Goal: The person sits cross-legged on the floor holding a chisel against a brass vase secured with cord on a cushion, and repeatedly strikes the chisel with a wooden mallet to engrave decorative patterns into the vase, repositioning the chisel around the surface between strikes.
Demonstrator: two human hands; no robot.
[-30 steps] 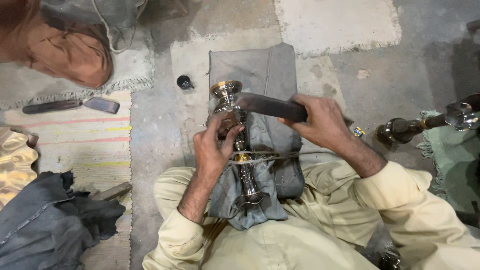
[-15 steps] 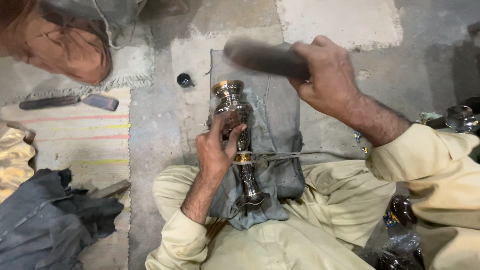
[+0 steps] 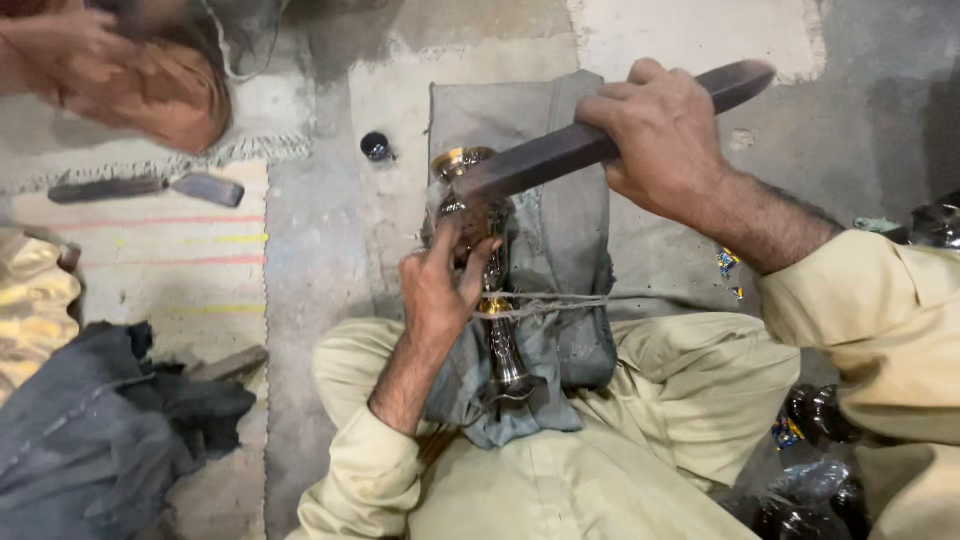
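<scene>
My left hand [image 3: 440, 290] is wrapped around the neck of a metal goblet [image 3: 480, 250], which lies lengthwise on a grey padded block [image 3: 565, 250] between my knees, its cup pointing to twelve o'clock and its foot toward six, with a cord [image 3: 560, 300] crossing block and stem. My right hand [image 3: 665, 145] is clenched on a dark wooden bat [image 3: 590, 145], whose far end sits at the goblet's rim — I read this as the striking or burnishing step on the cup. The next stroke, I judge, calls for a steady left grip and a blow kept clear of my thumb. At ten o'clock a small dark knob [image 3: 377, 147] rests on the floor, with flat tools [image 3: 150, 188] on the mat at nine.
</scene>
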